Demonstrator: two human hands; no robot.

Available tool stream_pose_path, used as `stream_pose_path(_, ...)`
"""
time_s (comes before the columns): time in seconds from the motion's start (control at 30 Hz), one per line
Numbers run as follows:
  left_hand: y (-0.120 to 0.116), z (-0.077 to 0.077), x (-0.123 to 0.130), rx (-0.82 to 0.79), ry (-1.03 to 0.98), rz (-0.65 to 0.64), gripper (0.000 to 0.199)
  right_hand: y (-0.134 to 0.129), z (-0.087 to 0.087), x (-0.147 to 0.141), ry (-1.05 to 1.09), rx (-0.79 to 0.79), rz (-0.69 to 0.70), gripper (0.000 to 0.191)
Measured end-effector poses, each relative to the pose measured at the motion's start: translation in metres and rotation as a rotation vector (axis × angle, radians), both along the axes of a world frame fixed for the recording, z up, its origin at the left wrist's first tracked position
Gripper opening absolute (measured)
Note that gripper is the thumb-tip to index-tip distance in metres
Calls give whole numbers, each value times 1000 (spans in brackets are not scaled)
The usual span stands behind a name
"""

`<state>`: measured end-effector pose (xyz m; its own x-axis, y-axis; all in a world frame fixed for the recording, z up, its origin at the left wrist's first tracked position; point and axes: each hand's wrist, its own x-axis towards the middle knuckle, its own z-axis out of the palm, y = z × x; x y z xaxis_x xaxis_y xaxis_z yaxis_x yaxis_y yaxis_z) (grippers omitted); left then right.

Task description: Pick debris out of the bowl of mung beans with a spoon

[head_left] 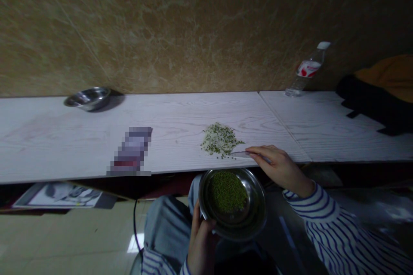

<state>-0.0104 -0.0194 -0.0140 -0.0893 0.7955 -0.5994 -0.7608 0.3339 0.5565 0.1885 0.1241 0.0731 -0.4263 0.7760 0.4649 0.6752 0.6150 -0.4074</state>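
My left hand (201,240) grips the near left rim of a steel bowl (256,215), holding it just below the table's front edge. Green mung beans (227,191) cover part of the bowl's bottom. In my right hand (275,165) is a thin, flat blade-like tool (239,153), pinched between thumb and fingers; its exact kind is unclear. The tool's tip lies at the near right edge of a pile (221,138) on the table, where green beans mix with white grains that look like rice. A few beans lie scattered around that pile.
On the white wood-grain table (174,116), a second steel bowl (88,99) stands at the back left. A blurred-out flat object (132,150) lies left of the pile. Toward the right are a plastic water bottle (308,68) and a black and tan cloth item (380,94). A marbled wall rises behind.
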Motion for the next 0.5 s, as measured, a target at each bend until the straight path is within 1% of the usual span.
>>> stream_pose_path(0.2,1,-1,2,40,-25,33,77,-3,3,-3,-22,31,23,21)
stream_pose_path(0.5,1,1,0,12,-3,29,77,-1,4,-13,-46,26,15,23)
